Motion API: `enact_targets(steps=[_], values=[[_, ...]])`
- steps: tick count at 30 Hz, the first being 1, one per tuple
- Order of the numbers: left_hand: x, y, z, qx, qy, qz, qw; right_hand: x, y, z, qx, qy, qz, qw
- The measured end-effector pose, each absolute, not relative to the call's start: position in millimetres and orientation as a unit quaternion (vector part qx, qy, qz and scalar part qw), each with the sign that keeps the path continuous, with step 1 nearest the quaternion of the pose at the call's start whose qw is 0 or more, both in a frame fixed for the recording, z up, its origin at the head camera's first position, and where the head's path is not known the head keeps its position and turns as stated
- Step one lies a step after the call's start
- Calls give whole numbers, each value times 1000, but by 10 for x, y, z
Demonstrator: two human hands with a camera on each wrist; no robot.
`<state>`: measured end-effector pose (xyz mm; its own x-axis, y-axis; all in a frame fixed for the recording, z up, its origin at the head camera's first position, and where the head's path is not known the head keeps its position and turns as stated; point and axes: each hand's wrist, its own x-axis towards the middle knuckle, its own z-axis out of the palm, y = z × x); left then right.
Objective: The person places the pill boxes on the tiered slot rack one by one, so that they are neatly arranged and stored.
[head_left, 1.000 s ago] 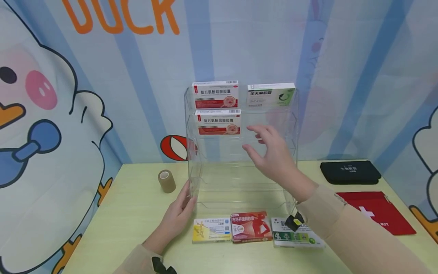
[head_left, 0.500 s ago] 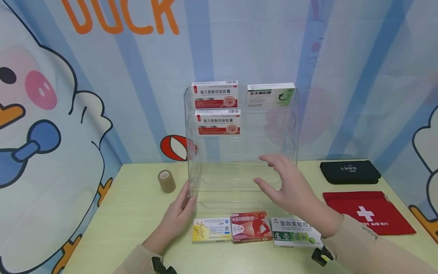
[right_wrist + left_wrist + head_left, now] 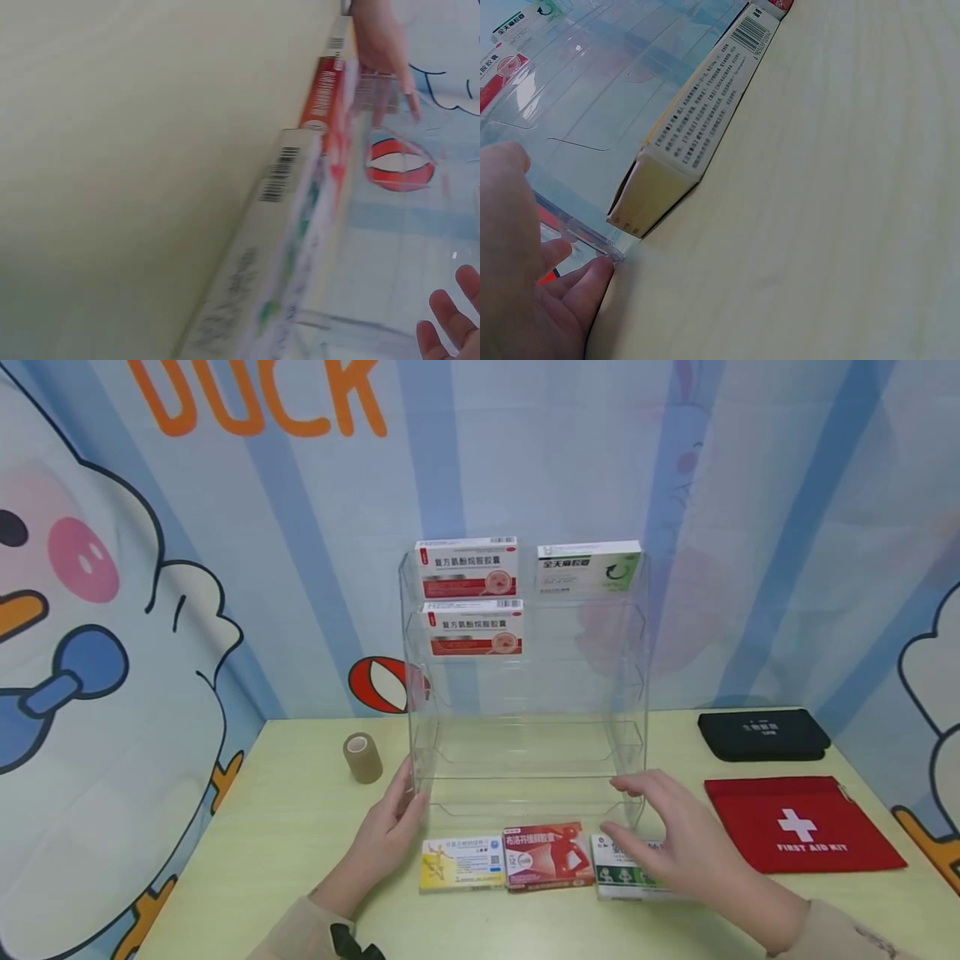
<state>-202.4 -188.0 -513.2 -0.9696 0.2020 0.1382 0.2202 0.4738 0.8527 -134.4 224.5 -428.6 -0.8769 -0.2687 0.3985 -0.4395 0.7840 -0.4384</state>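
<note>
A clear acrylic display rack stands on the table. My left hand grips its lower left side; in the left wrist view the fingertips lie right at the rack's bottom corner. My right hand, thumb and fingers spread with nothing between them, hovers over the white-and-green medicine box and partly hides it. Left of that box lie a red medicine box and a yellow-and-white one, in a row before the rack. Two red-and-white boxes and a green-and-white box occupy upper tiers.
Left of the rack is a brown tape roll. To the right lie a black zip case and a red first aid pouch. A printed cloth backdrop rises behind the table.
My right hand has come down and away from the upper tiers to the front right box, fingers still spread. The left hand stays at the rack's side.
</note>
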Motion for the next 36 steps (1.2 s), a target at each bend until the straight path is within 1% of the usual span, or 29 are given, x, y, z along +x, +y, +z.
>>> enact_targets(steps=[7,14,21,26,32,36], values=[[-2030,-1886,-5142,-126,-857,-500,9,-1232,2465,-4487,147,-953,247,92],[-2039,-1889,-5153,-127,-859,-496,14,-1158,2645,-4639,123,-966,221,51],[-2041,-1883,-5173,-129,-861,-492,20,-1136,2761,-4697,128,-969,209,22],[-2036,-1890,-5161,-127,-858,-498,16,-1158,2817,-4721,134,-970,204,-11],[-2039,-1887,-5168,-126,-859,-496,16,-1172,2862,-4726,108,-973,195,-66],[-2038,-1889,-5163,-128,-858,-498,18,-1178,2884,-4737,96,-974,190,-81]])
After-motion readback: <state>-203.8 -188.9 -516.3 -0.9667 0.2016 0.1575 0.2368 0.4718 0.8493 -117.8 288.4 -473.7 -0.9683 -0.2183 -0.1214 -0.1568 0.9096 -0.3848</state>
